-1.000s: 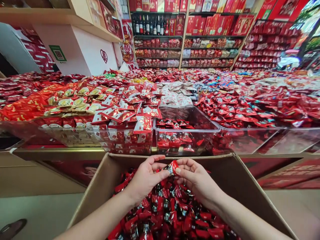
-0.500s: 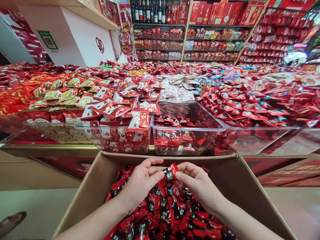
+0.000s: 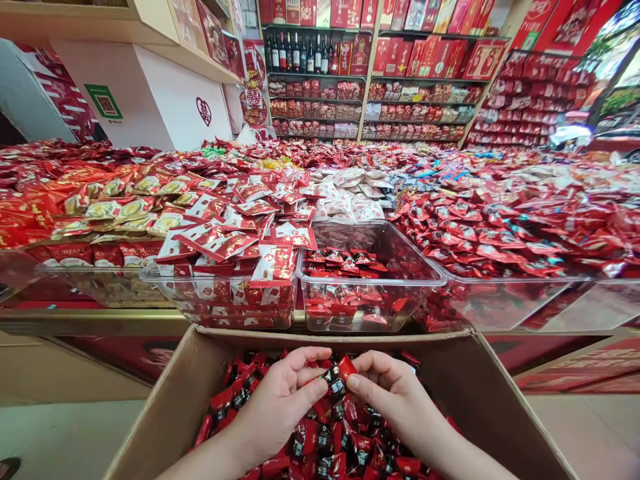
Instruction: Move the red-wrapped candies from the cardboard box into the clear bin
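Candy (image 3: 339, 377), one small red and black wrapped piece, is being pinched from both sides by the left hand (image 3: 277, 403) and the right hand (image 3: 395, 393). The two hands are holding it inside the box (image 3: 493, 400), an open cardboard one, just above the heap (image 3: 345, 443) of like pieces that is filling the box. The left grip is closing on the candy's left end with thumb and forefinger. The right grip is closing on its right end, with the thumb below and the fingers curling over the top. The candy is sitting tilted between them, about midway across the box, and its red end is pointing up toward the box's far wall.

Just behind the box's far wall a clear bin (image 3: 400, 248) is standing on the worktop (image 3: 100, 320) and holding a shallow layer of the same red pieces. Behind the box and to the left, a second bin (image 3: 225, 303) is overflowing with red and white packets. Behind the box and to the right, a wide spread of red sweets (image 3: 500, 220) is covering the worktop. Far behind the box, shelves (image 3: 370, 73) are carrying red cartons and a row of bottles (image 3: 295, 53). Left of the box, pale floor (image 3: 60, 433) is showing.
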Available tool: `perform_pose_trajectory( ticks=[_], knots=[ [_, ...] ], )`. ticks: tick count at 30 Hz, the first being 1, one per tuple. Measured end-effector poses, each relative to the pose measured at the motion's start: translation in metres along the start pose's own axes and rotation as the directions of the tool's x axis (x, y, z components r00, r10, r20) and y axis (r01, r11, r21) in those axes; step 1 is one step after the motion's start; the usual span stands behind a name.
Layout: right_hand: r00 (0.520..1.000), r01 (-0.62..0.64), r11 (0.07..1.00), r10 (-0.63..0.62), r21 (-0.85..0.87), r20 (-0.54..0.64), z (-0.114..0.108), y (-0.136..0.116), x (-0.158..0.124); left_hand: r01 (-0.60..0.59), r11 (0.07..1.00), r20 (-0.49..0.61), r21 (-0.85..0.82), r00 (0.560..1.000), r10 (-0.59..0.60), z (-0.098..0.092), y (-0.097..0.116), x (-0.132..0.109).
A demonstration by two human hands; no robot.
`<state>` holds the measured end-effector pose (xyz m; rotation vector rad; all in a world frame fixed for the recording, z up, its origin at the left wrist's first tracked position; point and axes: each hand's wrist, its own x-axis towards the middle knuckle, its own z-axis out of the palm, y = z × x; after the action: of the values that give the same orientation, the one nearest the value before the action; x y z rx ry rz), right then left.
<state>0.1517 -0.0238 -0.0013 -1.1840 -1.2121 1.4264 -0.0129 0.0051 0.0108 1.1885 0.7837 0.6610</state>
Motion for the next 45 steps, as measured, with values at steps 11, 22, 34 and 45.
perform_pose_trajectory(
  ticks=[11, 22, 34, 45],
  knots=[
    [0.904, 0.422, 0.762, -0.390, -0.491, 0.173, -0.002, -0.045, -0.010, -0.025, 1.000, 0.160, 0.013, 0.987, 0.023, 0.002, 0.018, -0.015],
    [0.533, 0.567, 0.029, -0.775, -0.823, 0.340, 0.022, -0.017, -0.002, 0.037, 0.967, 0.030, -0.251, 0.999, -0.031, 0.009, 0.005, -0.009],
    [0.474, 0.633, -0.077, -0.748, -0.770, 0.465, 0.017, -0.034, -0.013, 0.021, 0.901, 0.007, -0.433, 1.000, -0.020, 0.008, 0.029, -0.017],
    [0.408, 0.619, -0.421, -0.549, -0.663, 0.729, 0.008, -0.060, -0.024, 0.167, 0.873, 0.022, -0.459, 0.984, -0.176, -0.006, 0.024, -0.019]
  ],
)
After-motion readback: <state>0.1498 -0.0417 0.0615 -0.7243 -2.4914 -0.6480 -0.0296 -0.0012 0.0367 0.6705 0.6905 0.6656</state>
